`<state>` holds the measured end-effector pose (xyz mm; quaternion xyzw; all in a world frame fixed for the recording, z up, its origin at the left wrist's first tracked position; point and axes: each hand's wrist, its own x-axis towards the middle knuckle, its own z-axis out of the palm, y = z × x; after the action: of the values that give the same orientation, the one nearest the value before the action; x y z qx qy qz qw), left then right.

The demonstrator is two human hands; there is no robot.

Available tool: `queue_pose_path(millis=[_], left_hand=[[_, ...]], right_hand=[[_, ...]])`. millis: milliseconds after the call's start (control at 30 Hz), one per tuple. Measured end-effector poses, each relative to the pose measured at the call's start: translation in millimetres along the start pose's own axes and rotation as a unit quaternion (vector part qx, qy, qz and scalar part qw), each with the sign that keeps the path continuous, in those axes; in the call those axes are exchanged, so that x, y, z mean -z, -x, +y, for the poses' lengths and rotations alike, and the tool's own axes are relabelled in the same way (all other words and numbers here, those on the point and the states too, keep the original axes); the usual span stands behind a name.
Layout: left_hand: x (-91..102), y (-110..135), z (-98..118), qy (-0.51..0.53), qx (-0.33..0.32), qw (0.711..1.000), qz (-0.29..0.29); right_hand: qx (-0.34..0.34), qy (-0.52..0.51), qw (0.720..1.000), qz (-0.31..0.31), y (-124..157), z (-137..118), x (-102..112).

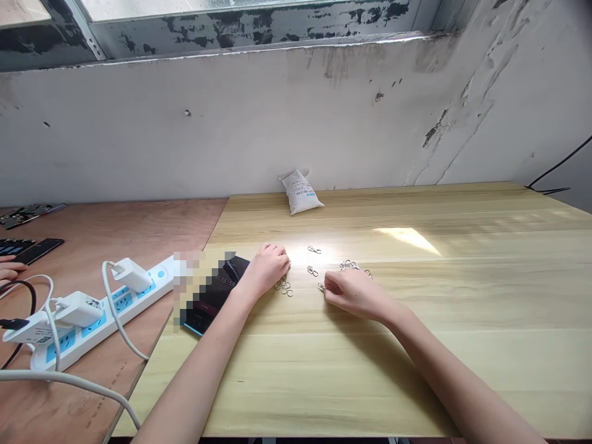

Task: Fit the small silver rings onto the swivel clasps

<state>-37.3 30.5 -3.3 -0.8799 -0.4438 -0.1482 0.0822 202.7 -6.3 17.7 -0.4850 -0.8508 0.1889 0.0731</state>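
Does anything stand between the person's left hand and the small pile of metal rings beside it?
Nothing visible does: the left hand rests right by the small pile of metal rings on the light wooden table, with no other object between them.

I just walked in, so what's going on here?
A person is working at a wooden table with both bare hands. The left hand rests beside a small pile of metal rings; the right hand has its fingers at a metal clasp, near more rings. Another person's hand shows far left.
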Motion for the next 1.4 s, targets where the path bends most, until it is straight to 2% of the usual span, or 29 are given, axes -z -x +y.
queue_pose_path(millis=[133, 300, 367, 467, 533, 600, 900, 1200, 1400], left_hand=[[-3.7, -4, -1, -0.036, -0.022, 0.999, 0.019], [-5.9, 0, -3, 0.028, 0.013, 0.998, 0.046], [-3.4, 3, 1, 0.066, 0.027, 0.996, 0.057], [3.1, 6, 10, 0.102, 0.029, 0.992, 0.072], [7.5, 7, 16, 0.113, 0.023, 0.990, 0.078], [10.7, 8, 21, 0.115, 0.016, 0.990, 0.082], [13.3, 6, 28, 0.100, -0.018, 0.990, 0.095], [13.1, 7, 27, 0.104, -0.028, 0.991, 0.084], [7.2, 6, 32, 0.057, -0.048, 0.993, 0.092]], right_hand=[[0.004, -0.003, 1.000, 0.008, 1, 1, 0], [0.025, 0.003, 0.999, 0.031, 0, 1, -4], [0.059, 0.010, 0.996, 0.073, -3, 2, -8], [0.110, 0.014, 0.978, 0.178, -8, 1, -16], [0.121, 0.012, 0.965, 0.232, -10, 0, -22], [0.120, 0.014, 0.959, 0.257, -13, 0, -26], [0.106, 0.028, 0.958, 0.266, -16, 4, -31], [0.102, -0.009, 0.967, 0.235, -12, -1, -27], [0.100, -0.008, 0.965, 0.241, -14, -5, -28]])
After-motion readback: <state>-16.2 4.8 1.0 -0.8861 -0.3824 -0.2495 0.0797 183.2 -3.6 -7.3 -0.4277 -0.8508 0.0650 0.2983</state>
